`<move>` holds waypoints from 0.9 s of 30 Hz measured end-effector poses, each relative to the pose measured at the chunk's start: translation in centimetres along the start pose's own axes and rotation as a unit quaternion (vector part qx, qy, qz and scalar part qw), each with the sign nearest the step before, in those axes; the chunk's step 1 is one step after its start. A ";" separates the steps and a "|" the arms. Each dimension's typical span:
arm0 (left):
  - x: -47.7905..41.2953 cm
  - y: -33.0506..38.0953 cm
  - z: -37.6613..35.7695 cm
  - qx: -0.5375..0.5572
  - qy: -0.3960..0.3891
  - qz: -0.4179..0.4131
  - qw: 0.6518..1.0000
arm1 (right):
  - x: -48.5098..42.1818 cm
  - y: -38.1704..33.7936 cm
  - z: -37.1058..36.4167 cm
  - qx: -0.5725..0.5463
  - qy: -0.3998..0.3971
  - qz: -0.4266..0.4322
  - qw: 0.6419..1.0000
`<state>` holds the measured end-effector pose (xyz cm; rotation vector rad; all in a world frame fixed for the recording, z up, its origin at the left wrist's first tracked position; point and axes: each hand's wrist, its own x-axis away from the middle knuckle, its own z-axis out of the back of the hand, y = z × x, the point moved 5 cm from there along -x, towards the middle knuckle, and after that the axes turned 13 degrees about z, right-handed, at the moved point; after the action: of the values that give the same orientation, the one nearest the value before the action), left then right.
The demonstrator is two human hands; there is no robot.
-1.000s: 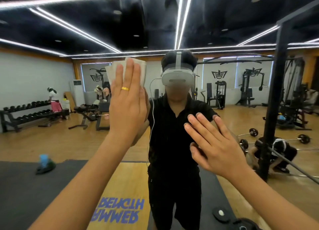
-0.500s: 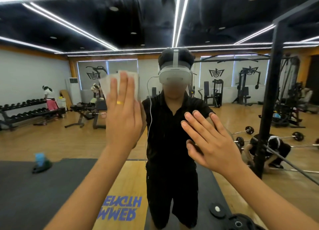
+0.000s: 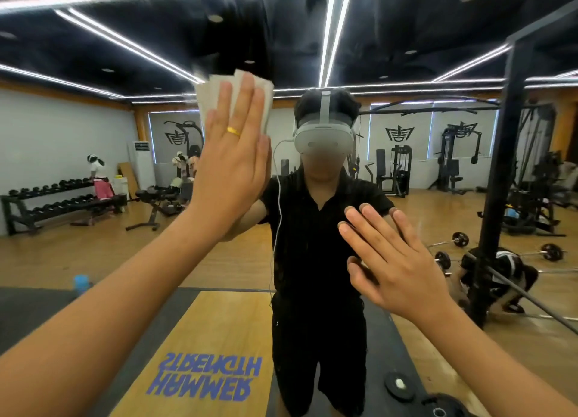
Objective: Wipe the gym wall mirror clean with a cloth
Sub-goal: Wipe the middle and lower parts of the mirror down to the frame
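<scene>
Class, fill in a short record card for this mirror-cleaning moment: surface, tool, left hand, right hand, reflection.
Surface: large gym wall mirror
Tool: folded white cloth, held high on the glass
Left hand: fingers straight, pressing the cloth flat; gold ring
Right hand: open, fingers spread, on bare glass, lower
Reflection: person in black, white headset

Bare forearms (image 3: 125,307), gold ring (image 3: 233,131) on left hand (image 3: 233,172), black shirt (image 3: 316,229), white headset (image 3: 323,139)
</scene>
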<state>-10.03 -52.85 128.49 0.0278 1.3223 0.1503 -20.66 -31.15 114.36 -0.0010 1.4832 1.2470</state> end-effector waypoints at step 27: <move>-4.1 -2.9 1.9 0.036 0.023 0.074 0.996 | 0.0 0.2 0.1 -0.007 0.001 -0.002 1.000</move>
<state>-8.92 -56.08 132.59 0.1845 1.3721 0.2314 -20.72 -31.01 114.47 -0.0144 1.4758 1.2542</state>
